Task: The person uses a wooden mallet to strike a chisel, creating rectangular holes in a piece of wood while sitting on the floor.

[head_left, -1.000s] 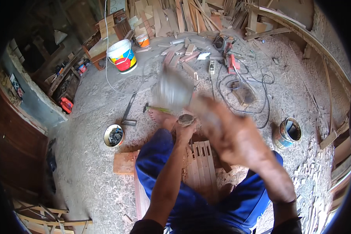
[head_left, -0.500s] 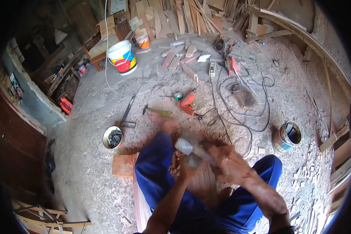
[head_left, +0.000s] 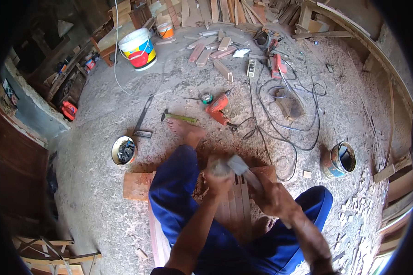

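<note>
My right hand is closed around the brown handle of a mallet-like tool with a blocky grey head. Just left of that head, my left hand is closed on a rounded grey object, blurred, its kind unclear. Both hands are above a grooved wooden piece between my legs. A reddish wooden block shows left of my left knee, with a long pale board beside it.
Ahead lie a green-handled hammer, a metal square and a red power drill. Cables loop to the right. A small bucket stands left, a rusty tin right. Wood offcuts lie farther off.
The mallet-like tool's head has moved right, off the front of the object in my left hand. My left hand has shifted slightly up and left. The whole view has shifted a little.
</note>
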`<act>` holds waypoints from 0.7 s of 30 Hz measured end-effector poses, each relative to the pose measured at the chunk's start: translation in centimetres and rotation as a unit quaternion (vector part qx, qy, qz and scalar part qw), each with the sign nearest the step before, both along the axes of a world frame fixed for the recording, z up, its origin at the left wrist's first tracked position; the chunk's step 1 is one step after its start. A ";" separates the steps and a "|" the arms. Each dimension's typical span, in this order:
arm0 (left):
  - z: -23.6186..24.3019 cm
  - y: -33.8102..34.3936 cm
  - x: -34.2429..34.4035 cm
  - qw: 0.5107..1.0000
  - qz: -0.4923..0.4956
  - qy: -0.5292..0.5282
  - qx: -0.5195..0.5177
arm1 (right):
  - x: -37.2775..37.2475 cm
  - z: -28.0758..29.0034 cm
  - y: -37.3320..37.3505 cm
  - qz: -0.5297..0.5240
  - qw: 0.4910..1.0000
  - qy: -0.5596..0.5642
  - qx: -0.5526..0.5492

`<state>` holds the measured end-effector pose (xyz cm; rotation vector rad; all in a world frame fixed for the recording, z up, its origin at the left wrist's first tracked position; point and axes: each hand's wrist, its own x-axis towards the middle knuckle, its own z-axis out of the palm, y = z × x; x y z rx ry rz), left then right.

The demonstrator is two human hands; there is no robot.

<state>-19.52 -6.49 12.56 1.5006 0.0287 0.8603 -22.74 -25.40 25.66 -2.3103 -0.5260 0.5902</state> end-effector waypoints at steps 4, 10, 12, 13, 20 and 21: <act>-1.1 3.7 9.7 0.993 0.039 0.078 0.083 | -1.7 -3.2 -2.5 -0.120 0.984 0.036 0.128; 0.3 1.4 5.4 0.991 0.046 0.119 0.042 | -2.1 -4.1 -3.8 -0.282 0.921 0.166 0.210; 1.7 -1.5 2.2 0.992 0.114 0.002 0.044 | -3.1 -4.7 -4.0 -0.300 0.906 0.170 0.243; 0.4 -0.6 3.6 0.991 0.101 0.049 0.072 | -3.6 -4.4 -3.9 -0.311 0.896 0.179 0.260; -8.4 8.3 19.0 0.918 -0.077 0.368 -0.129 | -2.2 -4.0 -3.1 -0.281 0.904 0.230 0.226; -8.7 7.9 19.2 0.900 -0.083 0.400 -0.154 | -2.6 -4.3 -3.5 -0.279 0.908 0.221 0.222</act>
